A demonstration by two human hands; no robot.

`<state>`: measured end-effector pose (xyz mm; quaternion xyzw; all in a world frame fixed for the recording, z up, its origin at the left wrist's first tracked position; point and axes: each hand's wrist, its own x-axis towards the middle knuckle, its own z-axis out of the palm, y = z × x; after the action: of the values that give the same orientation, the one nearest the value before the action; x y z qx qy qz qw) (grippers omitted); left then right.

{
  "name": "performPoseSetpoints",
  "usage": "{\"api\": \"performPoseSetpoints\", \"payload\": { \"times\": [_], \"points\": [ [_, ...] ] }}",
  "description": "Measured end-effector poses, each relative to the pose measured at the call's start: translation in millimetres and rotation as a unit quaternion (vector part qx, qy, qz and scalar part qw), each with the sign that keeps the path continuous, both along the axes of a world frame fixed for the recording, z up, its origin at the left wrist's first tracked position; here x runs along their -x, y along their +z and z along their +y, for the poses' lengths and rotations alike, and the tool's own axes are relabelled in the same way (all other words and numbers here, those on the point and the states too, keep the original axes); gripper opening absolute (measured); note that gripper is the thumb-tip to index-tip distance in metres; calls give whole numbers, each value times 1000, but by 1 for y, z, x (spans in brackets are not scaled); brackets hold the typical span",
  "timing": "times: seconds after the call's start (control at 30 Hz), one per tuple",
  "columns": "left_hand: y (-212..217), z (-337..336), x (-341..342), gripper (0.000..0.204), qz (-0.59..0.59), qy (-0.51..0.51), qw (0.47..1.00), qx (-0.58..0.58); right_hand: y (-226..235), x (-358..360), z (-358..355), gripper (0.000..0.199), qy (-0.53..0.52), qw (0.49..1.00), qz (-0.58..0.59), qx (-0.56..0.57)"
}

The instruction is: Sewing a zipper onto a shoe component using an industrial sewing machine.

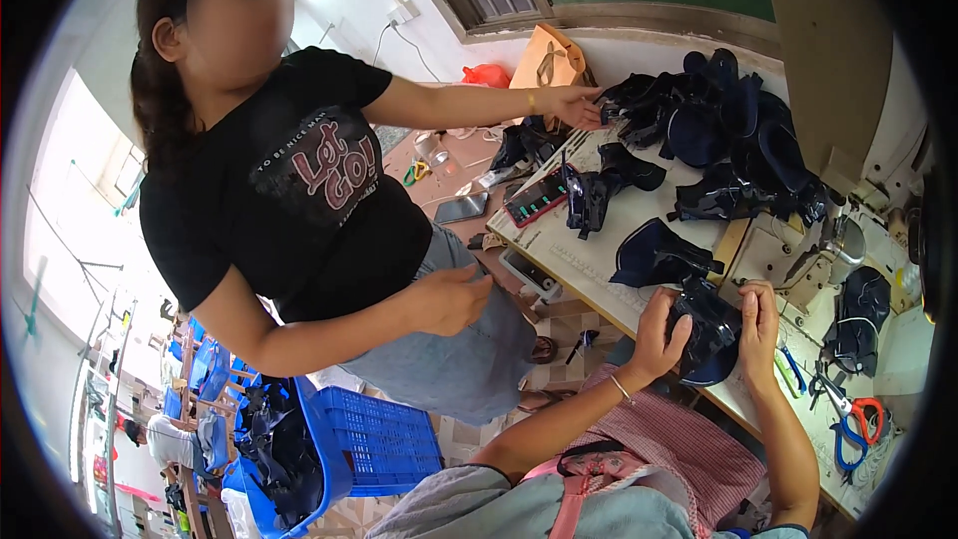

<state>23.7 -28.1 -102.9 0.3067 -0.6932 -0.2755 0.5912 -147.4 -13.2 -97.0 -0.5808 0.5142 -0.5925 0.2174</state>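
Note:
Between my two hands is a dark navy sewn piece with a shiny black surface and a curved lower edge [708, 327]. My left hand [659, 339] grips its left side, thumb against the shiny face. On the other side, my right hand [758, 327] is closed along the edge. A similar navy piece [654, 254] lies on the sewing table [567, 258] just beyond my left hand. Farther back, more of these pieces make a pile [753, 135]. A co-worker's outstretched hand [576, 108] is at the pile's left edge.
The co-worker [299, 170] stands at my left. A sewing machine [833, 240] is at the right, with scissors [856, 427] and a bundled dark piece [860, 317] nearby. A phone [462, 208] rests on the far table; a blue crate [379, 434] stands on the floor.

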Motion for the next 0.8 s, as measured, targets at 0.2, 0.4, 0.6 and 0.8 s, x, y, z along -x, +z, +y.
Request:
{"api": "performPoseSetpoints", "payload": {
  "times": [0.2,0.4,0.6,0.8],
  "points": [
    [0,0,-1,25,-6,0,1000,1,-1,1,0,18,-2,1000,4,2],
    [0,0,-2,27,-7,-2,1000,-2,1,-1,1,18,-2,1000,6,2],
    [-2,-2,0,28,-11,-4,1000,2,3,0,1,18,-5,1000,7,1],
    [-2,-1,-1,28,-12,-7,1000,0,3,0,0,18,3,1000,-3,-6]
  ]
}}
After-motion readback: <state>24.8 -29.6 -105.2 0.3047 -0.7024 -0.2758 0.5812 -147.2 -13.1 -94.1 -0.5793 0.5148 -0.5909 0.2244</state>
